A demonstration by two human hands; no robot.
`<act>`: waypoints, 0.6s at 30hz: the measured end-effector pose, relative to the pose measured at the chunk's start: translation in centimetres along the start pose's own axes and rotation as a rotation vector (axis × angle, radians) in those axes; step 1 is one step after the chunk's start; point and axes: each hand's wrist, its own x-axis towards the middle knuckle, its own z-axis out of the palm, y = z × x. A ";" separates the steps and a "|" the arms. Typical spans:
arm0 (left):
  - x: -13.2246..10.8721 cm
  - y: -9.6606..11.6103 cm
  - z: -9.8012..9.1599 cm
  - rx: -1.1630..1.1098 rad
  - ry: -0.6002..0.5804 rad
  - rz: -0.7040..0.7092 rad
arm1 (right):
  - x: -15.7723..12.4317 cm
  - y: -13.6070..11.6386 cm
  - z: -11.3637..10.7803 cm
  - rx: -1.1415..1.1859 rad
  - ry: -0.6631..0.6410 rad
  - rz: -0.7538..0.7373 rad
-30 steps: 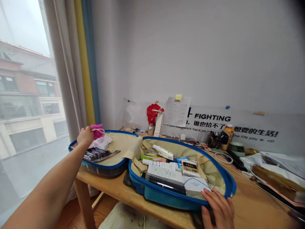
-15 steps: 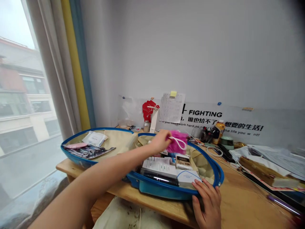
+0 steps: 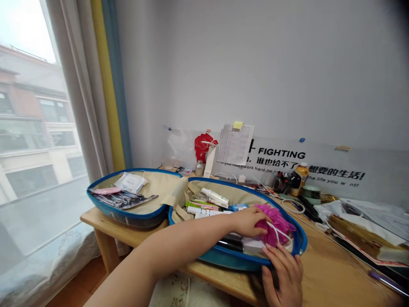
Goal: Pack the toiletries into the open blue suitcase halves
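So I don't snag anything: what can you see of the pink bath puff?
The bath puff is bright pink and frilly, apparently soft mesh, with a white cord loop across its near side. The left hand grips its left side, at the right end of the open suitcase. Whether the puff rests on anything or touches the right hand is unclear.
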 end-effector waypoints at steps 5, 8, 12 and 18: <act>-0.8 0.1 -3.2 -0.041 0.175 -0.103 | 0.0 0.1 0.1 0.035 -0.002 0.009; -2.3 -0.9 -6.1 0.043 0.323 -0.203 | -0.1 0.3 0.2 0.029 0.014 -0.003; -6.9 -5.5 -10.3 0.176 0.430 -0.455 | -0.1 0.5 0.3 -0.001 0.007 -0.030; -19.9 -14.1 -15.4 0.416 0.441 -1.065 | 0.1 0.3 0.4 -0.014 0.026 -0.050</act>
